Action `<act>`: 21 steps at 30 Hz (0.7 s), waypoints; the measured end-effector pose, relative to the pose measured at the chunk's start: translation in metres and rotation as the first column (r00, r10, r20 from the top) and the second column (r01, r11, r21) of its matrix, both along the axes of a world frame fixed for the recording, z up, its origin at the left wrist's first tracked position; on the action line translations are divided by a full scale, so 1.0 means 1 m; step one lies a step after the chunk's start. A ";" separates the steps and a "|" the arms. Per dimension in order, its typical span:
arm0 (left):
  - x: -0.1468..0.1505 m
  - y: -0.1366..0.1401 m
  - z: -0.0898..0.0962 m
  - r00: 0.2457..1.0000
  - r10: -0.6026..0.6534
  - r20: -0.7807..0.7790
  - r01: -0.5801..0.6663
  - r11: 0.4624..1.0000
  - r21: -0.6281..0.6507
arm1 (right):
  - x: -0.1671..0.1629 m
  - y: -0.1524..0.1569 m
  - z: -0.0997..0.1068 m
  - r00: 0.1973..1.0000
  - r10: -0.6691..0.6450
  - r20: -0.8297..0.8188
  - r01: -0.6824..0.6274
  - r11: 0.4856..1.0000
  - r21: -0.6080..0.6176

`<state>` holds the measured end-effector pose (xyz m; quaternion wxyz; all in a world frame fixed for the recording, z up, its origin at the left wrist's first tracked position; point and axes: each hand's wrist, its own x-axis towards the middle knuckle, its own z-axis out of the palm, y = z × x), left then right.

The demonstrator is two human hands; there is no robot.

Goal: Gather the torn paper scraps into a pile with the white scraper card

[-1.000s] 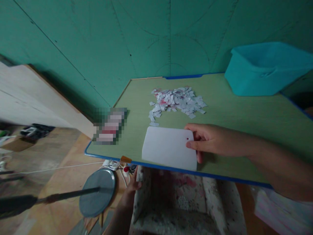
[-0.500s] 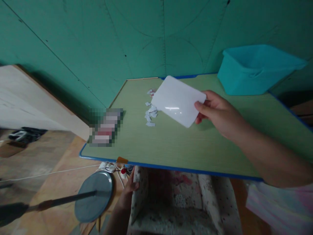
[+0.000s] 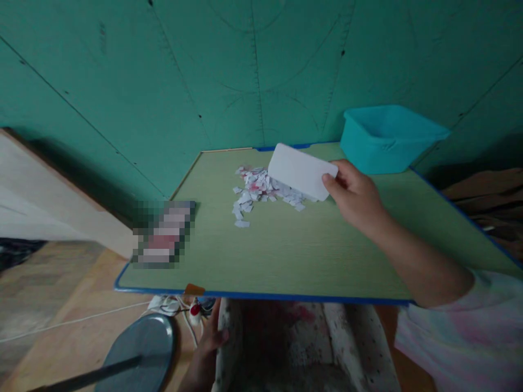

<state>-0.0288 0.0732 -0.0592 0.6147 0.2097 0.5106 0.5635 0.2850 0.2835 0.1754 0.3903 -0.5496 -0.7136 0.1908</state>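
My right hand pinches the right end of a flat white rectangular board with rounded corners, thumb on top. The board is tilted above the table. Under and left of it lies a loose pile of torn white paper scraps, some tinged pink. Below the table's front edge, my left hand rests beside the side of a spotted, stained fabric chair. Its thumb and a finger are apart; the other fingers are partly hidden.
A turquoise plastic bin stands at the table's back right. At the left end lies a pixelated flat object. White cables and a round grey base with a pole are on the floor. A green wall rises behind.
The board has turned to a steeper tilt, and far more of the paper scrap pile now shows. My view has shifted slightly. My left hand stays by the chair.
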 end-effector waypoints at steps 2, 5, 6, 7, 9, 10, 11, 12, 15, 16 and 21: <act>0.005 -0.003 0.003 0.998 0.009 -0.055 -0.008 1.000 0.021 | -0.001 -0.003 0.000 0.994 0.002 0.113 -0.004 1.000 0.024; 0.008 -0.003 0.007 0.995 -0.003 -0.102 0.004 1.000 0.013 | 0.000 -0.003 0.001 0.984 -0.024 0.178 0.011 0.997 0.071; 0.009 -0.002 0.008 0.994 -0.004 -0.113 0.007 1.000 0.021 | 0.001 -0.002 0.001 0.982 -0.039 0.185 0.023 0.996 0.086; 0.009 -0.001 0.008 0.993 -0.006 -0.118 0.009 1.000 0.030 | 0.002 0.000 0.000 0.980 -0.054 0.192 0.035 0.995 0.096; 0.011 0.001 0.009 0.992 0.002 -0.126 0.005 0.999 0.051 | 0.004 0.004 -0.002 0.974 -0.066 0.215 0.045 0.994 0.101; 0.012 0.002 0.009 0.991 0.014 -0.130 -0.006 0.998 0.061 | 0.004 0.005 -0.003 0.971 -0.062 0.229 0.041 0.994 0.098; 0.013 0.002 0.009 0.991 0.027 -0.133 -0.018 0.997 0.069 | 0.004 0.006 -0.004 0.968 -0.053 0.245 0.030 0.995 0.094; 0.014 0.003 0.009 0.990 0.041 -0.138 -0.030 0.997 0.078 | 0.003 0.006 -0.005 0.965 -0.037 0.261 0.014 0.996 0.089; 0.016 0.003 0.007 0.983 0.084 -0.160 -0.068 0.992 0.102 | -0.001 0.003 -0.007 0.967 0.012 0.256 -0.027 0.998 0.057; 0.016 0.003 0.006 0.982 0.097 -0.164 -0.081 0.991 0.104 | -0.002 0.002 -0.007 0.972 0.023 0.233 -0.033 0.999 0.038; 0.013 0.002 -0.003 0.973 0.136 -0.185 -0.123 0.989 0.080 | 0.000 0.003 -0.006 0.991 -0.034 0.131 0.026 0.998 0.065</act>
